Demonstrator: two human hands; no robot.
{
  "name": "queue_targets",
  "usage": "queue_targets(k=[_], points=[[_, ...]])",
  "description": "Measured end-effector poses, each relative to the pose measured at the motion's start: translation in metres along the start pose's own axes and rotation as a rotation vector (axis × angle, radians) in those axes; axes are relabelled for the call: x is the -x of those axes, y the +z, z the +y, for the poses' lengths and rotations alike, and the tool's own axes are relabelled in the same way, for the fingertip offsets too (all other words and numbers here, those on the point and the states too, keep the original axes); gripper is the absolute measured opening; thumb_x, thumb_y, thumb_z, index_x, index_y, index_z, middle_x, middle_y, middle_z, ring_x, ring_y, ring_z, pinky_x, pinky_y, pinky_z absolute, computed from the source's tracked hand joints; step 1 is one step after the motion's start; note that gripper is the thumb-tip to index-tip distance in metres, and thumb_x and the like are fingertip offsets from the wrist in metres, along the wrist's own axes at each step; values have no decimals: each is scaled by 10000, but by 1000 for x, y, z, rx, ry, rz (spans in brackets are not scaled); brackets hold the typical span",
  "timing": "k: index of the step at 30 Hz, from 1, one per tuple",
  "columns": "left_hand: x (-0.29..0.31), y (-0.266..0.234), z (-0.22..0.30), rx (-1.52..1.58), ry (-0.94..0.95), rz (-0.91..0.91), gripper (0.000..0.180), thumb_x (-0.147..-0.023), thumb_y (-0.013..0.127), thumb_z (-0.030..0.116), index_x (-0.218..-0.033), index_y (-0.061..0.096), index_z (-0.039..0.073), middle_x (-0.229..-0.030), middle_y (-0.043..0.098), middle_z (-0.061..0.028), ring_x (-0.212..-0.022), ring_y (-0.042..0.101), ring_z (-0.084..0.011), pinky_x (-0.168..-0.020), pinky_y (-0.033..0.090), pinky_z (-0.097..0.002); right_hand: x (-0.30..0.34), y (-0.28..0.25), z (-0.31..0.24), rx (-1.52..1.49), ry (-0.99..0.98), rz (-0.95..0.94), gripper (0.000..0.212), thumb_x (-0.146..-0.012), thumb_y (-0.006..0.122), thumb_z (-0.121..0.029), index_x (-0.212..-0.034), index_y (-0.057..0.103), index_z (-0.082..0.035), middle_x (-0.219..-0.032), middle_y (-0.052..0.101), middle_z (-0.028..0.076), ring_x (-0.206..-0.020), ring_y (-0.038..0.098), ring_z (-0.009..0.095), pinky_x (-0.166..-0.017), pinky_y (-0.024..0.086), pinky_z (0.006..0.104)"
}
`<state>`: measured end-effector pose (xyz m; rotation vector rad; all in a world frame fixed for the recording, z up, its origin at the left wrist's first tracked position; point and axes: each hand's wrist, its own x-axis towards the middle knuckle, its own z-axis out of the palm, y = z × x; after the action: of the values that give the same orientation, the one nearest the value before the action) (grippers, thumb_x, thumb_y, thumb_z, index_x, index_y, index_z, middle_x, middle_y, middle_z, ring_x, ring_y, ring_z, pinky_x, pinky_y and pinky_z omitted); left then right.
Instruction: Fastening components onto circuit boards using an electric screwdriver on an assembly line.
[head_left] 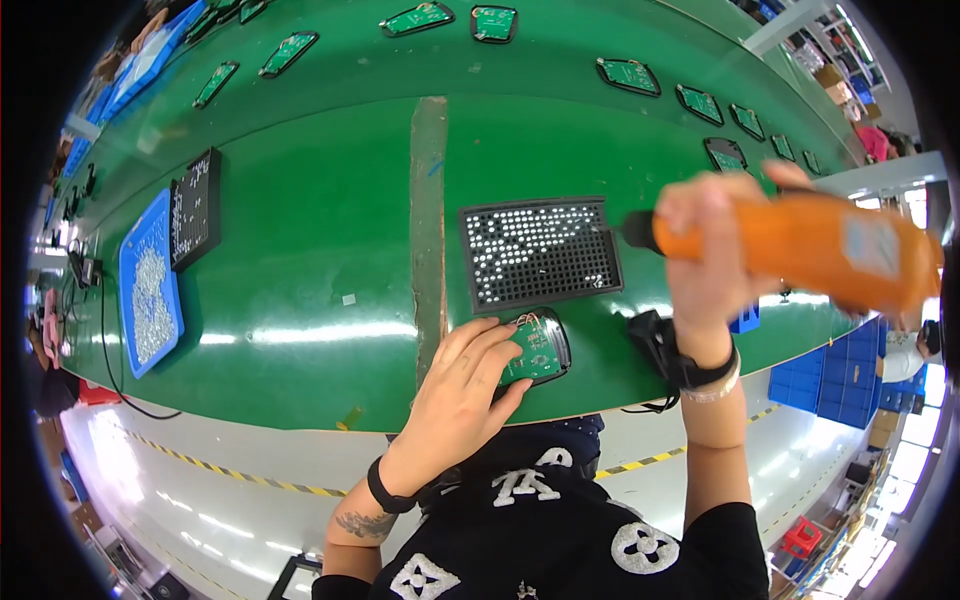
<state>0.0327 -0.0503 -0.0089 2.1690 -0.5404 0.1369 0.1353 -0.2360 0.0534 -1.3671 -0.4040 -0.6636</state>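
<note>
My left hand grips a green circuit board in a black housing at the table's near edge, thumb on the near side and fingers across its left part. Thin wires show at the board's far end. In my right hand, which is raised and blurred, is an orange electric screwdriver, its fingers wrapped round the body. Its dark nose points left, by the right edge of a black perforated tray. White-looking small pieces, probably screws, fill many of the tray's holes. The tray lies just beyond the board.
On the left stand a blue bin of small shiny pieces and a second black tray. Several circuit boards in black housings lie along the far side of the green table. A black object sits beside my right wrist.
</note>
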Motion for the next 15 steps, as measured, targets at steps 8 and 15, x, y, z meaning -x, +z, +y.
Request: queue_targets(k=[8, 15], points=[[3, -5, -1, 12, -10, 3, 371, -656, 741, 34, -974, 549, 22, -1102, 584, -118, -1083, 518, -316, -906, 429, -409, 54, -13, -76, -151, -55, -447, 438, -767, 608, 19, -1079, 336, -124, -609, 533, 44, -437, 516, 168, -420, 479, 301], [3, -2, -1, 12, -7, 10, 380, -653, 740, 33, -981, 549, 26, -1108, 578, -112, -1077, 517, -314, -904, 427, -410, 72, -8, -58, -184, -52, -471, 446, -764, 603, -30, -1075, 292, -101, -562, 512, 30, -384, 519, 140, -370, 477, 274]])
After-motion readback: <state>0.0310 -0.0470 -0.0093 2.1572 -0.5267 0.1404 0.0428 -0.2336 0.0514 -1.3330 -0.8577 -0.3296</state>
